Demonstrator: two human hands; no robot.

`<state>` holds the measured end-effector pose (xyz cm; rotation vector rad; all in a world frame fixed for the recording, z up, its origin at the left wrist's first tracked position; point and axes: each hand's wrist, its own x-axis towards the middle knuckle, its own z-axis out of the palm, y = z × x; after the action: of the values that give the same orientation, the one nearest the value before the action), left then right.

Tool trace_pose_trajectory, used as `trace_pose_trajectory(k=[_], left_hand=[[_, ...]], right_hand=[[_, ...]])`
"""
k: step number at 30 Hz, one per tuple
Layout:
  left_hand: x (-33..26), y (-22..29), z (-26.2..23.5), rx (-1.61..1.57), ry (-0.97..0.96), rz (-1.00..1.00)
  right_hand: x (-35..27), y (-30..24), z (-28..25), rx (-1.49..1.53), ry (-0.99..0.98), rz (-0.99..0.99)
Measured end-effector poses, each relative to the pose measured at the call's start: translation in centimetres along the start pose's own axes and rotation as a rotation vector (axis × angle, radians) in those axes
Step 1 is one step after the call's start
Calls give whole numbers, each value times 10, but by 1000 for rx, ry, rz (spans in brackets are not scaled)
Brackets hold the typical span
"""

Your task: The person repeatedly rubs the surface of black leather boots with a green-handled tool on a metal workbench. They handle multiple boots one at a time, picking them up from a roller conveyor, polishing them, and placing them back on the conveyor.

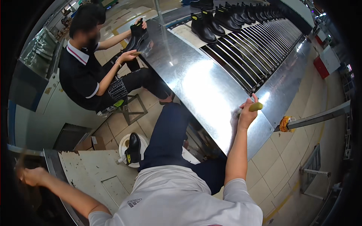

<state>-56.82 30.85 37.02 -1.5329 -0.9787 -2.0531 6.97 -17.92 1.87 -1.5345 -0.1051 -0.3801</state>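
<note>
My right hand (247, 116) rests above the near end of the shiny metal table (192, 81). Its fingers are wrapped round a tool with a rounded yellow-green handle (256, 107); the tool's working end is hidden. At the far left, my left hand (33, 176) reaches out, blurred and closed like a fist. A smeared brownish shape rises by its fingers, too unclear to name. Beside my left thigh, a black ankle boot (133, 147) with a yellow-green patch lies on a round white bucket or stool (122, 145).
A seated co-worker (81, 56) across the table's left edge holds a black boot (137, 34) and a small handled tool. Several black boots (205, 28) line the roller conveyor (260, 49). A metal bar (320, 116) juts in at right. A worn pale cabinet (88, 165) stands at left.
</note>
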Motion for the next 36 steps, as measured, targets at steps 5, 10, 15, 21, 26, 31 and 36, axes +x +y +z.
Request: trace_pose_trajectory(k=[5,10,15,21,26,31,36], left_hand=[[-172,207,146,-587,-355,-8],[-336,324,292,-1073,-1279,-864],[-494,420,399,-1106,-1809,-1253],[-679,473,556,-925,-1785,-1294],[-742,548,682,-1007,-1894,-1082],[-763,612,682,-325,-1611,-1325],[-741,626,633,-422,-1576,-1451]], right_hand=[[-1,24,16,-590,-278,-567],[-15,7,35,-1009,-420,-484],[-8,10,38,-1048,-358,-405],[-1,14,50,-1084,-434,-383],[-1,9,37,-1027,-417,-293],[-1,6,38,-1023,-401,-276],[-6,7,35,-1036,-360,-256]])
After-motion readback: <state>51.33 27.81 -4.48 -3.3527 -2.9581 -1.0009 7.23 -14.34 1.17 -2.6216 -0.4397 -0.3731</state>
